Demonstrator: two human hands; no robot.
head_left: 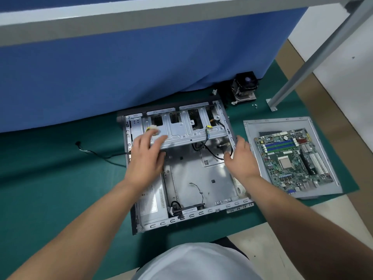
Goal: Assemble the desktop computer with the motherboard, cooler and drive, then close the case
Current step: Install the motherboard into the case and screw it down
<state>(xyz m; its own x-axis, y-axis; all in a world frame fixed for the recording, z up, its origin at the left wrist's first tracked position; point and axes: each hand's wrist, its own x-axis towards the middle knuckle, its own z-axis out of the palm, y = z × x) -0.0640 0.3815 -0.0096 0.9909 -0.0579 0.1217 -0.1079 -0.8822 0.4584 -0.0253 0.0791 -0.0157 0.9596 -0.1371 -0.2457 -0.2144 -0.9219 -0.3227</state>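
- Directly below me, at the centre of the view, lies the open computer case [187,168] on its side on a green mat [60,178]; its floor is bare metal with loose cables, no board fitted yet.
- Toward 12 o'clock inside the case, a hinged metal drive cage [181,128] spans the width. I judge it stiff sheet steel with thin, possibly sharp edges; best taken by its two outer ends.
- At 3 o'clock, well apart from the case, the motherboard [292,158] rests on the detached side panel [327,126]. I judge it light but fragile, to be held by its edges, never by socket or chips.
- At 1 o'clock, near the blue cloth [141,67], the cooler [245,87] lies tipped on its side; it looks compact and fairly heavy, and its fins are delicate.
- My left hand [146,156] lies on the cage's left part, fingers spread and fairly straight, blurred; near a white connector [154,130], though I cannot tell whether it touches it.
- My right hand [241,158] meets the case's right wall at the cage's end, fingers up along the outside, thumb inside; a loose clasp, I judge.
- At 9 o'clock, a thin black cable [96,153] trails across the mat.
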